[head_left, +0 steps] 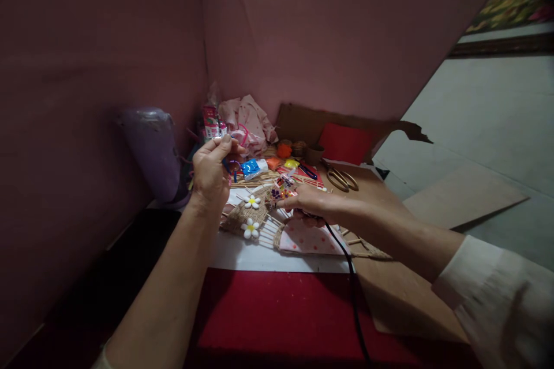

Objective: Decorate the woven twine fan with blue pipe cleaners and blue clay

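Brown twine weaving (237,217) with white flowers (250,228) lay on white paper (259,259), partly beneath the right hand (310,200), whose fingers curled around a hidden object trailing a black cord (353,285). The left hand (212,166) was raised, fingers bent; whether they pinched anything could not be told.

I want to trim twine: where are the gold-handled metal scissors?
In the head view, the gold-handled metal scissors lie right of centre on the brown board, between the flat red sheet and the bare right forearm.
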Demonstrator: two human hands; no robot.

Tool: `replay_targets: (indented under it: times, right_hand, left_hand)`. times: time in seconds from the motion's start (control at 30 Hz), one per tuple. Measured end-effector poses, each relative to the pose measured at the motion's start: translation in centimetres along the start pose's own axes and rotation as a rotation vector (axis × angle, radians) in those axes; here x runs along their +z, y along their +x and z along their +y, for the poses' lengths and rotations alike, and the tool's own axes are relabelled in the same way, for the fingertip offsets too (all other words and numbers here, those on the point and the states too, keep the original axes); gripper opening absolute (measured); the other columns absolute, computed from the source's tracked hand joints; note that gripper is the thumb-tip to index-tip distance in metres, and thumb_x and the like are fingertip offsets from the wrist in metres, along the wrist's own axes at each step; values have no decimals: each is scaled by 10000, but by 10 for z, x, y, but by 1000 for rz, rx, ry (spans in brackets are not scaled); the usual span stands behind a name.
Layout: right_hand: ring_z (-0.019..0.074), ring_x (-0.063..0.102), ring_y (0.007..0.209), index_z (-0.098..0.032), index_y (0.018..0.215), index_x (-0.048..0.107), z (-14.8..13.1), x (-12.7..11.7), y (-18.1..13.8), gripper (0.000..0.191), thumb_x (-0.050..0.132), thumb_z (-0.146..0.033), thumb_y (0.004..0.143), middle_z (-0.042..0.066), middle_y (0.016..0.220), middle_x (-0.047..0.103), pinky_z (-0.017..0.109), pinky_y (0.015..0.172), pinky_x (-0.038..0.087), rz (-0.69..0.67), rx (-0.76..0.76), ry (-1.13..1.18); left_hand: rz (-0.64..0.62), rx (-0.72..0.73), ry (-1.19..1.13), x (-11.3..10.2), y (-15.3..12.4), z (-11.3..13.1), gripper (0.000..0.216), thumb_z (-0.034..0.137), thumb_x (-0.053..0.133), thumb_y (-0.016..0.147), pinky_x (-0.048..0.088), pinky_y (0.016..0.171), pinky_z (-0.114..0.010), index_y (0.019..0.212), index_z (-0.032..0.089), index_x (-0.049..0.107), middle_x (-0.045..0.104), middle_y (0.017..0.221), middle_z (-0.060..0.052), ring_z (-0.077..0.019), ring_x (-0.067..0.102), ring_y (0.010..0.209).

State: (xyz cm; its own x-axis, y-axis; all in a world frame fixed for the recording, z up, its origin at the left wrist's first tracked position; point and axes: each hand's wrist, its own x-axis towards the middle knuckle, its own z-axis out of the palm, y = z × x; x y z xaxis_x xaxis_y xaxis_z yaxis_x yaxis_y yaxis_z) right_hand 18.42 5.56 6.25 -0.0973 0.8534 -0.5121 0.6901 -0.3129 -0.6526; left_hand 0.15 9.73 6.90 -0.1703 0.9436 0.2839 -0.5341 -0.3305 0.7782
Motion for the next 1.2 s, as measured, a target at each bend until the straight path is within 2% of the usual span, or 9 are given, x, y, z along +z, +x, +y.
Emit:
replay_targets:
  times: [0.37, 0.6, 0.87, 1.2]
  right_hand:
    - [63, 345, 287, -187, 551, 424, 10, -3, 16, 367, 549, -457, 765, -39, 435, 404, 208, 275, 258, 10, -22, -54]
    - [54, 305, 303, -200, 588, 399, 4, -1, 18, 338, 583, -437, 743, -51, 435, 388, 199, 283, 221, 57, -42, -38]
    - [56, 318, 309, -196, 637, 453, -3, -1, 18, 353, 597, -504, 728, -55, 470, 411, 206, 286, 255, 68, -31, -53]
    - [48, 304, 287, -199, 622, 385, -13, -4, 10, 299, 564, -360, 799, -69, 443, 382, 191, 300, 187, -30, -21, 89]
  left_hand:
    - [-5, -5, 3, 1, -3, 1, 135, 259, 653, 709, 345, 427, -209, 634, 154, 613, 636, 575, -21, -95, 549, 481]
    - [-1, -4, 4, 1, -2, 1, 144, 266, 661, 707, 344, 429, -220, 619, 165, 607, 634, 575, -19, -102, 557, 489]
    - [-4, -7, -6, 2, -3, 2, 165, 280, 685, 694, 370, 452, -213, 613, 165, 599, 624, 564, -10, -91, 543, 482]
    - [11, 5, -3, 1, -4, 1, 164, 276, 692, 669, 379, 468, -202, 634, 146, 599, 630, 564, -6, -94, 560, 497]
